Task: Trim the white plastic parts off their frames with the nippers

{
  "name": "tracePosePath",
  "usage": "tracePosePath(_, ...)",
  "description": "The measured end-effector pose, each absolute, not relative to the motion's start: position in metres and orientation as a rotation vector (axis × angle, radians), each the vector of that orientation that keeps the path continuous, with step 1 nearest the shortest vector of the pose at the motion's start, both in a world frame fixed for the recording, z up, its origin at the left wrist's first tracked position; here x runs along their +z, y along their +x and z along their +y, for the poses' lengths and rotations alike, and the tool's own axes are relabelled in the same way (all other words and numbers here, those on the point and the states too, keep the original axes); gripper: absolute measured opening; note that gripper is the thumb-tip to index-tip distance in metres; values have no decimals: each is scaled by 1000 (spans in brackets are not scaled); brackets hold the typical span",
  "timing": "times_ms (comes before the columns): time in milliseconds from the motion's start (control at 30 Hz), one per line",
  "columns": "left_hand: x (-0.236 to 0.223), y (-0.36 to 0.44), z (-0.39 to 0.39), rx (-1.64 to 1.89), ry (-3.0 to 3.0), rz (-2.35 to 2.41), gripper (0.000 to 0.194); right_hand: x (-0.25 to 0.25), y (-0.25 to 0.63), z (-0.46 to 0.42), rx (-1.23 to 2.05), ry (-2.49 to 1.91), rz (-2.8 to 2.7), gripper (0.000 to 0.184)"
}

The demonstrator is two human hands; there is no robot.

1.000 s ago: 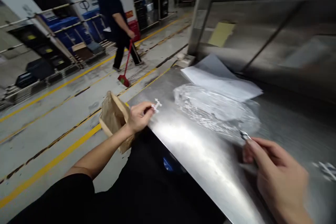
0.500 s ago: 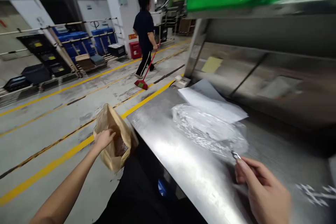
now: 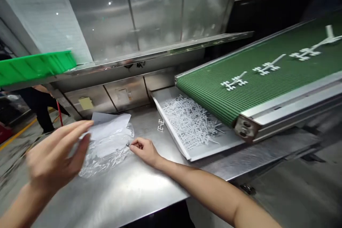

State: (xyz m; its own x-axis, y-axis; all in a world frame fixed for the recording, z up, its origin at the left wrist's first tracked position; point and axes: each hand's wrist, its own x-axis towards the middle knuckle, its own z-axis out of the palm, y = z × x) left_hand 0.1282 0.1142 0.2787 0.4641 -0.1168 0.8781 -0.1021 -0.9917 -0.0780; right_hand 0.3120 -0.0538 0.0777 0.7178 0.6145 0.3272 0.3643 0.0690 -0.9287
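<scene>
Left hand (image 3: 57, 155): bare, raised above the near left of the table, thumb parted from the extended fingers, nothing in its grasp.

Right hand (image 3: 145, 152): bare, low over the table, thumb and fingertips closed on a small dark metallic implement (image 3: 127, 144); its exact type too small to tell.

Table (image 3: 139, 188): brushed grey metal, beneath both hands.

Bag (image 3: 103, 160): crumpled clear plastic, flat on the table between the hands, its right edge by the implement's tip.

Sheets (image 3: 113, 125): white paper, overlapping the bag's far side, beyond the gap between the hands.

Branched piece (image 3: 160, 125): one, white plastic, on the table beyond the right hand, just beside the tray.

Tray (image 3: 172, 134): shallow, white, right of and beyond the right hand, partly under the belt's end.

Heap of parts (image 3: 190, 123): thin white plastic, many, loose in the tray.

Conveyor belt (image 3: 211, 82): green, ribbed, farther right of the right hand; white branched mouldings (image 3: 235, 82) spaced along it.

Note (image 3: 86, 103): yellow, on the metal panel beyond the left hand.

Bin (image 3: 37, 67): bright green plastic, on the metal shelf (image 3: 157, 55), beyond the left hand.

Person (image 3: 40, 105): dark clothing, partly hidden, beyond the left hand, near a red pole (image 3: 59, 113).
</scene>
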Motion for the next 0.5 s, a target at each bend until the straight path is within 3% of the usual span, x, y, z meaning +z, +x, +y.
tracePosePath(67, 305, 194, 58, -1514, -2561, 642, 72, 79, 310, -54, 210, -1542, -837, 13)
tracePosePath(200, 336, 304, -42, -1339, -2422, 1183, 42, 82, 309, -52, 178, -1554, -841, 8)
tracePosePath(400, 354, 416, -156, -944, -2294, 1490, 44, 85, 308, -55, 156, -1585, -839, 8)
tracePosePath(500, 353, 458, -187, -845, -2349, 1387, 33, 87, 306, -57, 161, -1593, -849, 8)
